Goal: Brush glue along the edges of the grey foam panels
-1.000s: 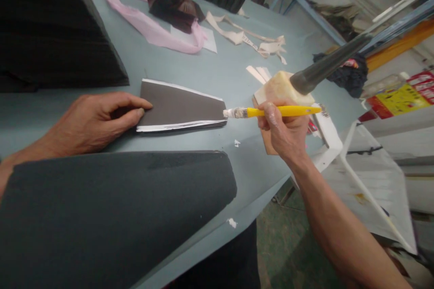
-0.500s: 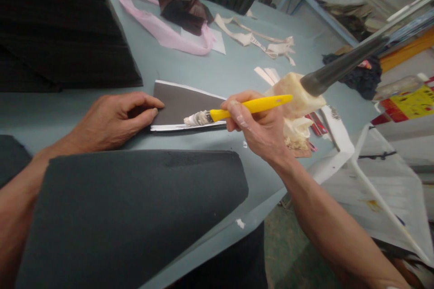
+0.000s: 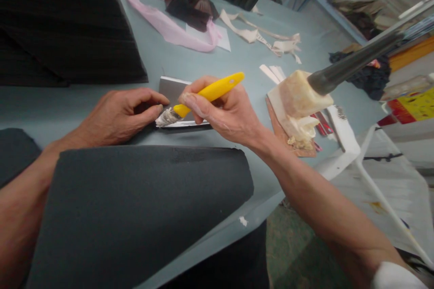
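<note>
My right hand (image 3: 225, 113) is closed round a yellow-handled brush (image 3: 210, 93), whose glue-caked bristles (image 3: 166, 118) touch the near edge of a stack of dark grey tapered pieces (image 3: 174, 92) with white edges. My left hand (image 3: 117, 115) presses down on the wide left end of that stack, thumb and fingers curled onto it. The right hand covers most of the stack. All of this rests on a pale blue-grey table (image 3: 210, 65).
A big dark grey foam piece (image 3: 135, 212) lies nearest me. Black stacked material (image 3: 61, 22) sits at the back left. A pink strip (image 3: 169, 29), brown scraps (image 3: 190, 2) and beige strips (image 3: 261, 36) lie farther off. A glue-crusted block with a dark handle (image 3: 305, 97) stands at the right edge.
My right hand has swept the brush leftward from beyond the stack's narrow end along it to the wide end by my left fingers. The left hand has stayed on the stack.
</note>
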The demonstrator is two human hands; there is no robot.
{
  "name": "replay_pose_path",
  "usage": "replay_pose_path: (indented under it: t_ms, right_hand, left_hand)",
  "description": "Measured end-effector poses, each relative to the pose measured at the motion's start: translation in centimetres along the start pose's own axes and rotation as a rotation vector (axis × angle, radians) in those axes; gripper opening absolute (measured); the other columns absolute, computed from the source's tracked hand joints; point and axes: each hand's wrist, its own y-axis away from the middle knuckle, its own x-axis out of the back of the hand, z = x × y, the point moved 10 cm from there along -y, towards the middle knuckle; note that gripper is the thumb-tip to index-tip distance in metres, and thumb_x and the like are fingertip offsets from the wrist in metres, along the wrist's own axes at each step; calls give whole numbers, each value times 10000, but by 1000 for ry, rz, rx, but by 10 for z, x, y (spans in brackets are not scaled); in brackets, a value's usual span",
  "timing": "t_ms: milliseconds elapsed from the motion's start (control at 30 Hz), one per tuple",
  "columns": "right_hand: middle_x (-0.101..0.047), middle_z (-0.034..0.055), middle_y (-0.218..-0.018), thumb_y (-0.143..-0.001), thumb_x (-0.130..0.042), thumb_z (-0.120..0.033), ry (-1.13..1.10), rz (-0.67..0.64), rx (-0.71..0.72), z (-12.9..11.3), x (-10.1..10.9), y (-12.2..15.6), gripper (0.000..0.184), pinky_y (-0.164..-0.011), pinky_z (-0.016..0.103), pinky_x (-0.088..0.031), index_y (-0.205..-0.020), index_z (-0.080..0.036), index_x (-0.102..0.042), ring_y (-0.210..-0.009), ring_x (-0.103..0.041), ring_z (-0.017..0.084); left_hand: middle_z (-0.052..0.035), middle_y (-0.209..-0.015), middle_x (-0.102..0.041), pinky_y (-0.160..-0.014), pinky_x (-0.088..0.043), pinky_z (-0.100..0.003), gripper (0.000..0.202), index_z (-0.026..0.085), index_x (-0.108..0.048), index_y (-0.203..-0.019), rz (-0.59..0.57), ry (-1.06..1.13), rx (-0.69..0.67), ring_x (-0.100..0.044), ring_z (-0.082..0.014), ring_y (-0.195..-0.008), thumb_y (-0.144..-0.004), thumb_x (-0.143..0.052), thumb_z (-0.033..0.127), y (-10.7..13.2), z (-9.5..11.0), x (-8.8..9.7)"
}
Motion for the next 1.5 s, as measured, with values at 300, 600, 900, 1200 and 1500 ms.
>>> replay_pose_path:
  t_ms: [300, 600, 900, 1200, 1500]
  right_hand:
    - [-580, -68, -679, -1028, -755, -624, 43, -25, -54, 8, 8, 3, 398, -577, 267, -418, -942, -240, -698, -608, -522, 94]
    - [-592, -51, -665, -991, -764, -703, 144, 47, -102, 1, 42, 21, 495, -544, 264, -436, -922, -217, -708, -591, -528, 90]
    - [-626, -32, -654, -963, -779, -737, 276, 128, -141, -1, 80, 44, 516, -537, 292, -434, -902, -225, -739, -597, -544, 112]
    - [-610, -34, -606, -940, -790, -758, 420, 313, -133, -10, 133, 77, 559, -493, 277, -376, -853, -207, -760, -544, -492, 87]
    - [-625, -49, -596, -955, -801, -724, 364, 603, -96, -8, 151, 110, 495, -513, 245, -477, -900, -232, -796, -540, -572, 95]
  left_hand:
    - [-37, -955, -822, -707, -441, -303, 585, 192, -843, -1224, 1, -42, 21, -623, -181, -728, -929, -552, 605, 1, 6, 2]
    - [-58, -1011, -827, -751, -476, -337, 593, 207, -840, -1238, 2, -72, 31, -692, -223, -821, -908, -547, 603, 0, 1, 3]
    - [-81, -1061, -836, -800, -494, -395, 633, 185, -831, -1263, -2, -55, 45, -724, -268, -880, -884, -564, 617, -1, 4, 4]
    - [-47, -1040, -833, -799, -475, -332, 594, 215, -830, -1243, 8, -45, 26, -717, -219, -880, -913, -555, 625, 0, -2, 2]
    - [-24, -946, -782, -758, -455, -314, 604, 219, -813, -1272, -6, -65, 49, -647, -190, -771, -913, -557, 633, 0, -8, 2]
